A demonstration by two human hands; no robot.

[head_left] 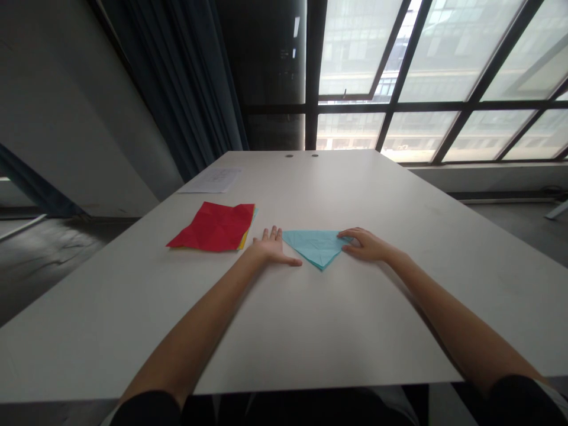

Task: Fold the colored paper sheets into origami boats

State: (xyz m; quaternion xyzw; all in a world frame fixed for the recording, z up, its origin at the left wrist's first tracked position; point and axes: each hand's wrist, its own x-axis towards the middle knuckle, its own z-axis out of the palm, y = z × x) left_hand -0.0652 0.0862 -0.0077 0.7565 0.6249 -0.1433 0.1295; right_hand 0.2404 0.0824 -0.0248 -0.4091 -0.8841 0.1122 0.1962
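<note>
A light blue sheet of paper (316, 245), folded into a triangle, lies flat on the table with its long edge away from me and its point toward me. Beside its left corner rests my left hand (271, 248), palm down or on edge, with fingers spread and thumb stretched out to the right; it holds nothing. My right hand (364, 244) is at the triangle's right corner, fingers and thumb bent around that corner, which is partly hidden under them. Creases show across the paper, and its two lower edges do not line up exactly.
Left of my left hand lies a creased stack of paper, red (219, 228) on top, with yellow and light blue edges showing. A printed white sheet (213, 180) sits farther back on the white table (284, 337). A dark curtain and windows stand beyond.
</note>
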